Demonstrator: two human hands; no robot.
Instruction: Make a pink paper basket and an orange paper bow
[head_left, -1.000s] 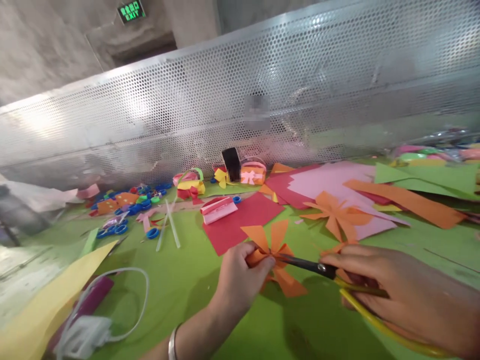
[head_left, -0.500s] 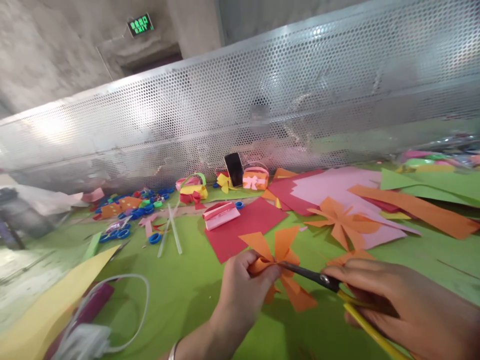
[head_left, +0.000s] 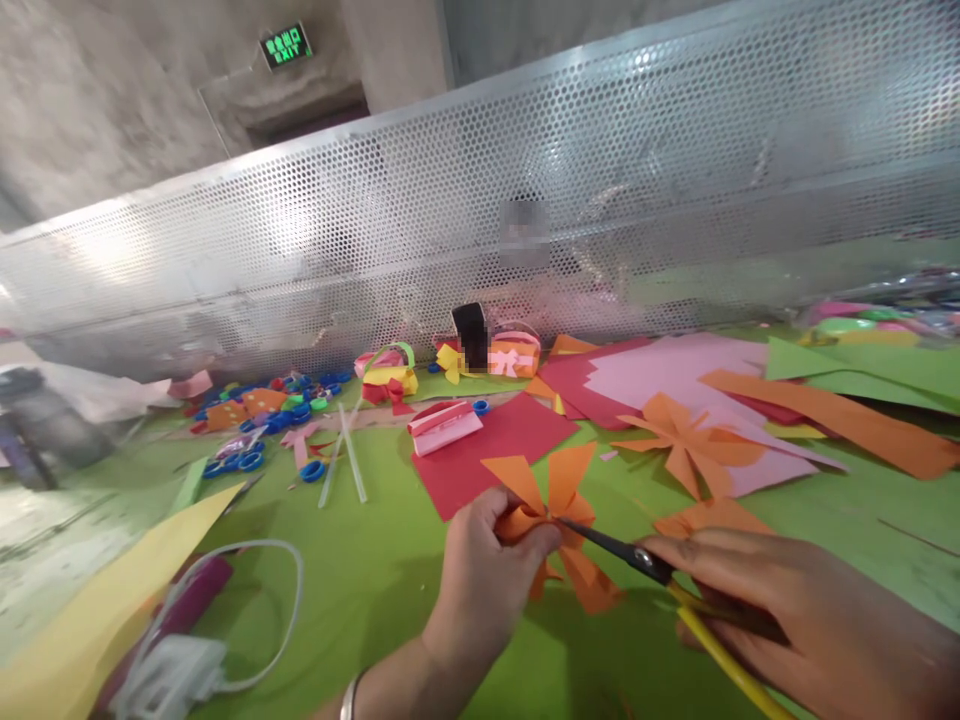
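Left grip [head_left: 487, 565] pinches an orange paper flower [head_left: 571, 480] in the head view; scissors [head_left: 626, 550] meet it from 4 o'clock.
Thumb and finger close together on folded petals at the flower's 9 o'clock side, holding it above the green desk [head_left: 360, 590], its centre at 2 o'clock from that hand. Right grip [head_left: 810, 595] curls around the yellow handles; how far apart the loops stand cannot be told. The long axis of the scissors runs from 4 up to 10 o'clock, blades looking nearly together, tip at the flower's centre; whether it presses the paper is too small to tell. Left is the nearer hand, touching the flower; right meets it only through the blades. Another cut orange flower [head_left: 679, 445] lies at 2 o'clock, just beyond.
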